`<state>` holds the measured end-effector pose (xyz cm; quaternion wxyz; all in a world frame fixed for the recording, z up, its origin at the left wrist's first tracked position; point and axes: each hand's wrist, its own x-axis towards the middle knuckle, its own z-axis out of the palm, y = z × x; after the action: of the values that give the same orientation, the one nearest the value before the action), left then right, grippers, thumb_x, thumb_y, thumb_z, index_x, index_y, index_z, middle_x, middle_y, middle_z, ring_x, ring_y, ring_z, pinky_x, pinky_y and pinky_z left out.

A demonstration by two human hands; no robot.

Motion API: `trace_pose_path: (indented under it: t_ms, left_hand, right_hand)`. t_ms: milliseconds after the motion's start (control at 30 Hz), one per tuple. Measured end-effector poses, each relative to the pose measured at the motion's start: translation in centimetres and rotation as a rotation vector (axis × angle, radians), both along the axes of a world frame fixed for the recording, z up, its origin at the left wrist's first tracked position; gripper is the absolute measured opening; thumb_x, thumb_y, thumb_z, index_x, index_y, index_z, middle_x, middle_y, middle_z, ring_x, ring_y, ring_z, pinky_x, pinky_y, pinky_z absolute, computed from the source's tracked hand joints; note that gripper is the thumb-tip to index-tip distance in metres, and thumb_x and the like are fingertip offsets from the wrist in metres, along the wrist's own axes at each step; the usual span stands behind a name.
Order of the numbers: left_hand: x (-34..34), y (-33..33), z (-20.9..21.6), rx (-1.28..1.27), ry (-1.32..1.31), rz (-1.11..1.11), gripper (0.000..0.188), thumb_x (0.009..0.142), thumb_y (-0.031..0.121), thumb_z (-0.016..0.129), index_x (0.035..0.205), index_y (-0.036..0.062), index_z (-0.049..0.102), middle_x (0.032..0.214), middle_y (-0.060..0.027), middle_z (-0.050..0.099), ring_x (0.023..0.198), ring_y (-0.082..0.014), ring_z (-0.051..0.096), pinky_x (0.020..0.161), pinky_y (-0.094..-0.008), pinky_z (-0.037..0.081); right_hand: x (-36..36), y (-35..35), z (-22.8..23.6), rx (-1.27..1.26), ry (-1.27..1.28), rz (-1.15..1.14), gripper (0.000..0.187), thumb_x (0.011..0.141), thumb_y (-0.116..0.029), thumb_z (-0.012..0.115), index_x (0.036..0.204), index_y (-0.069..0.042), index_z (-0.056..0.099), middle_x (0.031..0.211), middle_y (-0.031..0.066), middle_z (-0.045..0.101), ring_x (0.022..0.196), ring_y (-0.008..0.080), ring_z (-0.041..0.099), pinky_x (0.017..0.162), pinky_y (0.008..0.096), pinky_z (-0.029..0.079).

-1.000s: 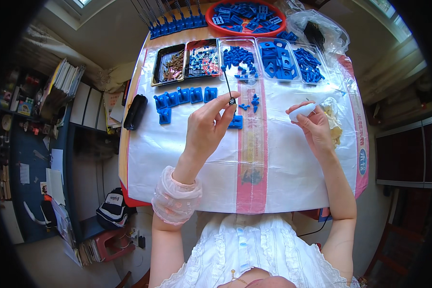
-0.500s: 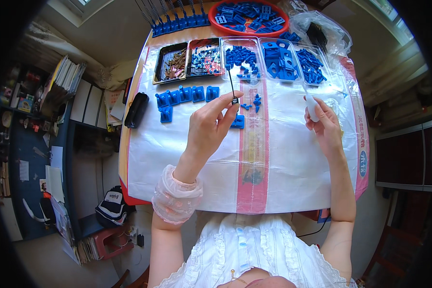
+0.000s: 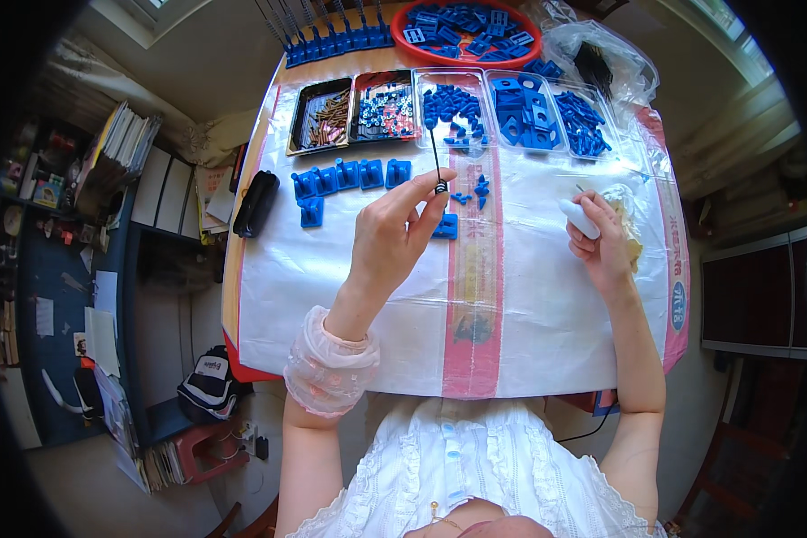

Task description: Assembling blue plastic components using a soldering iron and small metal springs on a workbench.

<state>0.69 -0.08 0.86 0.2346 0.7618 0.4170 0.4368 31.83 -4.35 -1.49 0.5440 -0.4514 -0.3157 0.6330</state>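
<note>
Between thumb and fingers my left hand [image 3: 394, 220] pinches a thin black rod [image 3: 436, 154]. The rod stands nearly upright, with a dark coil at my fingertips and a small blue piece [image 3: 430, 124] at its top. Just beneath those fingertips, partly hidden, a blue block [image 3: 446, 226] sits on the sheet. My right hand [image 3: 603, 238] is closed around a small white bottle [image 3: 579, 218], tilted, with a thin tip seeming to show beside my fingers. Behind that hand lies a crumpled pale cloth or paper [image 3: 626, 211].
Trays hold brass-coloured screws [image 3: 329, 121], small metal nuts [image 3: 386, 115] and blue parts [image 3: 529, 112]. Blue blocks [image 3: 345, 175] form a row at left, beside a black case [image 3: 255, 204]. Loose blue bits [image 3: 481, 188] lie mid-table. A red basin [image 3: 403, 45] and upright coiled rods [image 3: 341, 43] stand behind.
The white bottle has tipped over and drawn slightly back toward me as my right hand turned. My left hand has stayed almost still with the rod.
</note>
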Motion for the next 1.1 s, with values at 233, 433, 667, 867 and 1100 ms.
trace_pose_path:
  t_ms: [233, 433, 667, 867, 1100]
  left_hand:
    - [0.0, 0.1, 0.0, 0.016, -0.013, -0.009, 0.026, 0.094, 0.011, 0.070, 0.120, 0.0115, 0.071, 0.091, -0.0089, 0.076, 0.055, -0.0133, 0.060, 0.048, -0.0271, 0.046]
    - [0.0, 0.0, 0.0, 0.020, -0.017, -0.006, 0.026, 0.094, 0.012, 0.070, 0.120, 0.0115, 0.071, 0.091, -0.0081, 0.076, 0.053, -0.0131, 0.058, 0.048, -0.0271, 0.046]
    - [0.0, 0.1, -0.5, 0.073, -0.035, -0.024, 0.021, 0.098, 0.007, 0.064, 0.119, 0.0053, 0.069, 0.078, -0.0009, 0.067, 0.054, -0.0051, 0.047, 0.048, -0.0225, 0.036]
    - [0.1, 0.0, 0.0, 0.030, 0.008, 0.015, 0.027, 0.094, 0.014, 0.070, 0.121, 0.0118, 0.071, 0.087, -0.0085, 0.075, 0.050, -0.0131, 0.054, 0.047, -0.0278, 0.044]
    - [0.0, 0.1, -0.3, 0.021, 0.007, 0.020, 0.026, 0.094, 0.014, 0.070, 0.120, 0.0119, 0.071, 0.086, -0.0085, 0.075, 0.049, -0.0131, 0.053, 0.047, -0.0286, 0.043]
  right_hand:
    - [-1.0, -0.1, 0.0, -0.018, -0.057, -0.002, 0.012, 0.101, -0.021, 0.057, 0.096, -0.010, 0.057, 0.071, -0.0059, 0.046, 0.048, 0.0006, 0.033, 0.042, 0.0188, 0.022]
    - [0.2, 0.1, 0.4, -0.005, 0.041, -0.031, 0.012, 0.100, -0.021, 0.058, 0.095, -0.010, 0.057, 0.069, -0.0065, 0.045, 0.050, 0.0011, 0.034, 0.043, 0.0199, 0.023]
    - [1.9, 1.3, 2.4, -0.027, 0.054, -0.142, 0.013, 0.097, -0.022, 0.063, 0.093, -0.010, 0.060, 0.066, -0.0058, 0.045, 0.052, 0.0019, 0.035, 0.044, 0.0215, 0.023]
    - [1.6, 4.0, 2.8, -0.004, -0.087, -0.123, 0.014, 0.095, -0.022, 0.065, 0.090, -0.008, 0.063, 0.065, -0.0069, 0.046, 0.049, 0.0008, 0.032, 0.044, 0.0213, 0.021]
    - [-0.3, 5.7, 0.7, -0.008, -0.175, -0.036, 0.016, 0.096, -0.024, 0.065, 0.089, -0.009, 0.064, 0.061, -0.0088, 0.040, 0.047, 0.0005, 0.027, 0.044, 0.0209, 0.019]
